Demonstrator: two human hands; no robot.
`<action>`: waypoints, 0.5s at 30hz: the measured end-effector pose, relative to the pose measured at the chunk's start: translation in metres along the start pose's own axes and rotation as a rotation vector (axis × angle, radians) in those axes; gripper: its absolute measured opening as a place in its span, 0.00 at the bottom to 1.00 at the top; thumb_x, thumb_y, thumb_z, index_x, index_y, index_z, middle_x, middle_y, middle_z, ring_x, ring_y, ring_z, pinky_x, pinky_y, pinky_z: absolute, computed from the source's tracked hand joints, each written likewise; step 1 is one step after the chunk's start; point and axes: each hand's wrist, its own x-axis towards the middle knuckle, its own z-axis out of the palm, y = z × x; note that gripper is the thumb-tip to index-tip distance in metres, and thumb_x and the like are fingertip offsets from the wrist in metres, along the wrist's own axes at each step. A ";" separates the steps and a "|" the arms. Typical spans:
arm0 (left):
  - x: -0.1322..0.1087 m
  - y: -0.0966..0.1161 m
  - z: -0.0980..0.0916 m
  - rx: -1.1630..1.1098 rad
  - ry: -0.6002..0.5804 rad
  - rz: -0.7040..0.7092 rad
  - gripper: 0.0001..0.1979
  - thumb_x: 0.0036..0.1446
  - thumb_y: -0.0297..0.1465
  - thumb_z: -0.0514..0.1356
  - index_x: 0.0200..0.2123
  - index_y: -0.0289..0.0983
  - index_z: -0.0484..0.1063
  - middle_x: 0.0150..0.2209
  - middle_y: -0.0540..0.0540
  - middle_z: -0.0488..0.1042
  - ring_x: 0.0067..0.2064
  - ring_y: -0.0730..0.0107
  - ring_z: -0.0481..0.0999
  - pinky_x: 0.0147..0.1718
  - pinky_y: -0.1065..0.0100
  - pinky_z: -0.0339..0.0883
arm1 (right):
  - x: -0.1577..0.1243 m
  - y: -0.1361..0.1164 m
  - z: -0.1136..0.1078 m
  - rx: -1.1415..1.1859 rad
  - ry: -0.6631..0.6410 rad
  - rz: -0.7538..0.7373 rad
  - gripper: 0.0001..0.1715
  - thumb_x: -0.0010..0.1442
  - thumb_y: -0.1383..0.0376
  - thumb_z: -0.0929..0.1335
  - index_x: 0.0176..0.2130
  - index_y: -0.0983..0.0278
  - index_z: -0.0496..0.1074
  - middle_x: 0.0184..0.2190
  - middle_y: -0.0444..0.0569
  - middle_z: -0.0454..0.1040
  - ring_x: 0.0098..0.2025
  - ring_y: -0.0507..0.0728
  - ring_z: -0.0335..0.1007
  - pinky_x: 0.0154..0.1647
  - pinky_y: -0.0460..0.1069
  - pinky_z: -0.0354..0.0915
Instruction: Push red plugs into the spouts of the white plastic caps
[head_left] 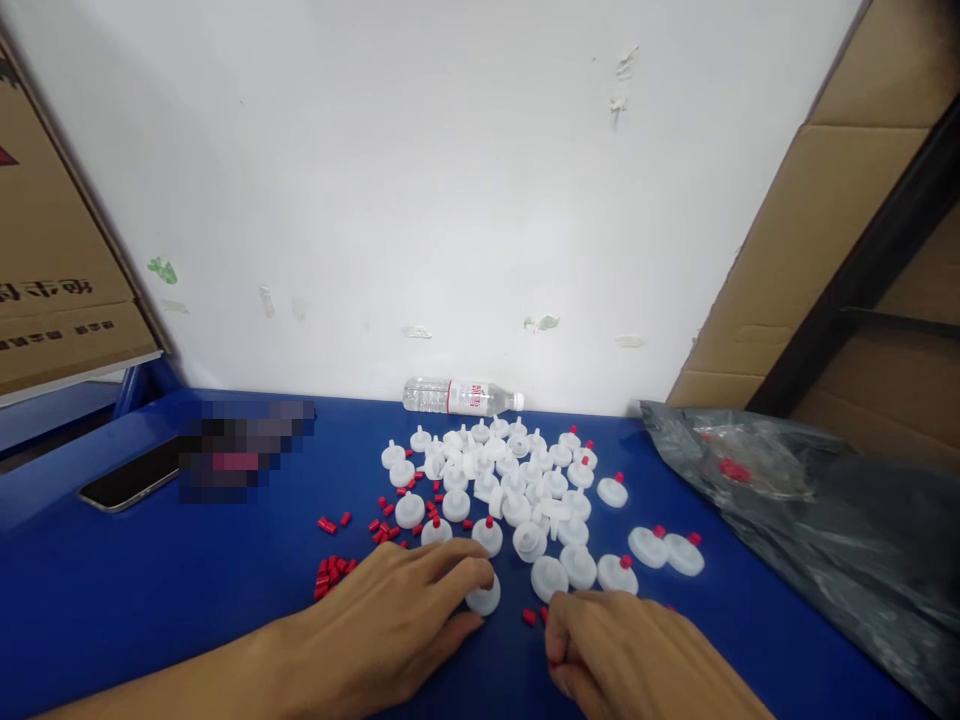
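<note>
My left hand [405,610] curves over a white round plastic lid with a spout [484,598], thumb and fingers closed at its rim as it rests on the table. To the right, my right hand [611,645] is closed in a pinch, with a bit of red at the fingertips that looks like a small red cap [553,663]. Loose red caps [529,617] lie between the hands, and more red caps [330,575] are heaped left of my left hand. Ahead spreads a pile of white spouted lids [517,480]. Several lids with red caps on their spouts [616,575] sit on the right.
A clear plastic bottle [465,397] lies against the white wall [450,200]. At left on the blue table [247,570] is a phone [135,475] beside a blurred patch. A grey plastic bag [825,540] covers the right side, with a clear bag of red pieces [739,470] on it.
</note>
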 end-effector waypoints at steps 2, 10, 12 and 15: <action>-0.001 -0.001 0.000 -0.023 0.007 0.013 0.11 0.71 0.29 0.58 0.53 0.44 0.61 0.59 0.50 0.75 0.49 0.61 0.83 0.40 0.64 0.75 | 0.005 -0.004 -0.014 0.040 -0.062 -0.004 0.14 0.53 0.76 0.66 0.33 0.55 0.69 0.24 0.36 0.77 0.23 0.53 0.74 0.21 0.47 0.60; -0.004 -0.003 0.007 0.012 0.099 0.017 0.24 0.73 0.34 0.54 0.68 0.42 0.53 0.58 0.42 0.74 0.50 0.58 0.82 0.40 0.64 0.78 | 0.035 -0.019 -0.053 0.220 -0.013 -0.067 0.14 0.67 0.69 0.65 0.47 0.53 0.76 0.39 0.43 0.83 0.35 0.56 0.82 0.33 0.47 0.70; -0.005 -0.005 0.009 -0.032 0.094 0.016 0.22 0.73 0.34 0.54 0.67 0.43 0.56 0.57 0.41 0.73 0.50 0.59 0.81 0.42 0.64 0.78 | 0.040 -0.022 -0.049 0.264 0.006 -0.049 0.12 0.67 0.68 0.67 0.45 0.52 0.77 0.40 0.42 0.83 0.37 0.56 0.81 0.37 0.47 0.70; -0.005 -0.008 0.010 -0.142 0.093 0.001 0.17 0.72 0.34 0.55 0.62 0.43 0.62 0.56 0.42 0.72 0.50 0.61 0.80 0.44 0.65 0.77 | 0.046 -0.028 -0.041 0.325 -0.038 -0.006 0.11 0.64 0.69 0.71 0.42 0.52 0.77 0.38 0.38 0.83 0.37 0.56 0.80 0.39 0.47 0.68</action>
